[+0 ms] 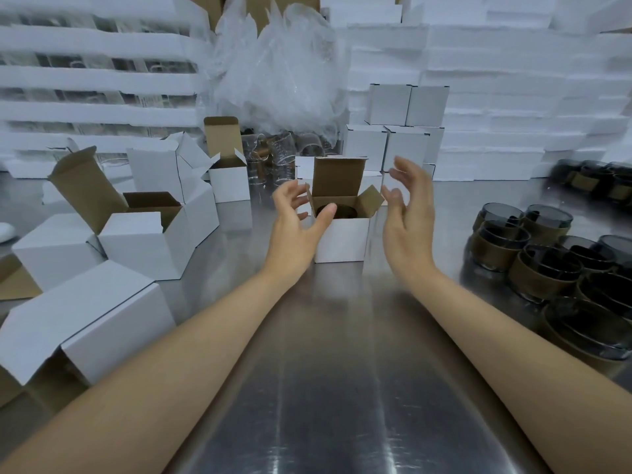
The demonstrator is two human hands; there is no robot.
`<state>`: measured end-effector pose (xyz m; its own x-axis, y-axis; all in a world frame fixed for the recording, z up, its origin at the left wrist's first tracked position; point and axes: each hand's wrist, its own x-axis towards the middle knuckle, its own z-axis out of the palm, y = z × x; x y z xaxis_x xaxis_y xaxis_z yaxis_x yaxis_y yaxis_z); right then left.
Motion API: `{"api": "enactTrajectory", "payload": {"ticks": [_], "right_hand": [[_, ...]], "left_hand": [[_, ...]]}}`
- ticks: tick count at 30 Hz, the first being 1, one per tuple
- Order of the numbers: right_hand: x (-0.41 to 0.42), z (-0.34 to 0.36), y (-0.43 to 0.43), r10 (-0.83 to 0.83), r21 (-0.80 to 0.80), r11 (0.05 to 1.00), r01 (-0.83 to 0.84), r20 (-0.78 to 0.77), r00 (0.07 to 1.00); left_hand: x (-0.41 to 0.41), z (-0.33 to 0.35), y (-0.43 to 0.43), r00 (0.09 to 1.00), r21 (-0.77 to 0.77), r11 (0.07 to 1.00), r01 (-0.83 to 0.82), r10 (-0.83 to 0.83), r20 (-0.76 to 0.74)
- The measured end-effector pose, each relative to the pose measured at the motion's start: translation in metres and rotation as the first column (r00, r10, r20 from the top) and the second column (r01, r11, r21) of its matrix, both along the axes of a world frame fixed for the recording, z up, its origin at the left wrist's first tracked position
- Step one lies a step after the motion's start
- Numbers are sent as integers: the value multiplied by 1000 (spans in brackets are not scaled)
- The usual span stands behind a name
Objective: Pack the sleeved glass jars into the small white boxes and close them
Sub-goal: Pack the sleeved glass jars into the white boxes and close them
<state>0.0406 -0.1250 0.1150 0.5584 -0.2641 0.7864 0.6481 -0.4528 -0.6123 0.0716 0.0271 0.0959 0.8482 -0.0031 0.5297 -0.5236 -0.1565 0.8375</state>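
Jar, seen only as a dark round rim, sits inside the small white box that stands upright on the metal table, in the middle of the view between the two hands. The box is not yet closed: its brown-lined lid flap stands straight up at the back, and the right side flap splays outward. The left side flap is mostly hidden behind fingers.

The left hand is at the box's left front corner with its fingers spread and loosely bent, grasping nothing. Its thumb lies across the front rim of the opening, though whether it actually touches the cardboard cannot be told. The right hand is raised just beside the box's right side, palm turned inward, fingers relaxed and slightly curved, holding nothing and apart from the box.

To the right on the table stands a cluster of dark sleeved jars, each wrapped in a brown band, packed close together. To the left lie several open boxes, some upright with lids raised and some tipped on their sides. Behind the middle box are closed boxes stacked in rows, with clear glass jars to their left and a heap of clear plastic bags above those. Stacks of white foam sheets fill the background.
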Motion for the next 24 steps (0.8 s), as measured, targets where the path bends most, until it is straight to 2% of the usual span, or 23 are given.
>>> {"api": "enactTrajectory", "payload": {"ticks": [3,7,12,15,17,20,24], "right_hand": [[3,2,-1,3,130,991,7,-81,997],[3,3,0,118,269,960,-81,-124,985],[6,7,2,137,294,953,-80,-178,974],[8,10,0,128,210,975,-77,-240,962],[11,7,-3,224,219,963,-155,-338,914],[10,2,-2,465,342,879,-334,-453,761],[13,-7,3,419,203,908,-367,-499,758]], "left_hand": [[0,1,0,1000,108,994,-2,2,3],[-3,3,1,1000,101,995,-12,11,13],[-2,3,0,999,62,997,42,-42,-3],[-2,3,0,995,26,995,96,-96,8],[-3,3,0,994,4,994,110,-110,19],[-6,5,0,992,-5,993,119,-119,44],[-10,3,-1,982,86,985,153,-161,95]]}}
